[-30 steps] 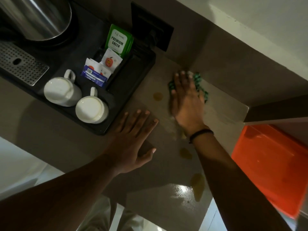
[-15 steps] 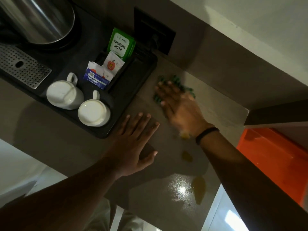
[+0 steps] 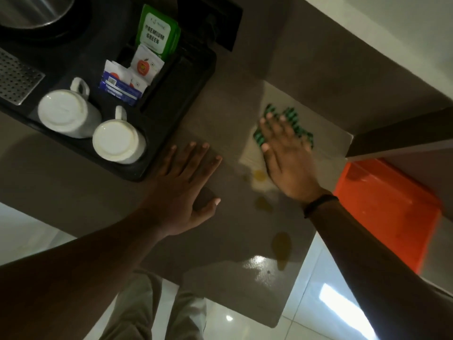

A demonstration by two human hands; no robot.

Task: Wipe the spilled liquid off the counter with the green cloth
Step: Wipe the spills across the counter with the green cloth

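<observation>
My right hand (image 3: 286, 153) lies flat on the green cloth (image 3: 295, 122), pressing it to the brown counter (image 3: 232, 217) near the back wall. Only the cloth's edges show around my fingers. Yellowish drops of spilled liquid (image 3: 259, 175) sit just beside my right palm, with another drop (image 3: 263, 204) nearer me and a bigger puddle (image 3: 282, 247) by the counter's front edge. My left hand (image 3: 181, 187) rests flat on the counter with its fingers spread, holding nothing.
A black tray (image 3: 171, 114) at the left carries two upturned white cups (image 3: 117, 138), tea sachets (image 3: 157, 33) and a steel kettle (image 3: 36, 11). An orange box (image 3: 387, 212) stands to the right of the counter. Tiled floor shows below the counter's front edge.
My right hand has slid the green cloth from beside the tray to the right along the back of the counter. The left hand has stayed in place.
</observation>
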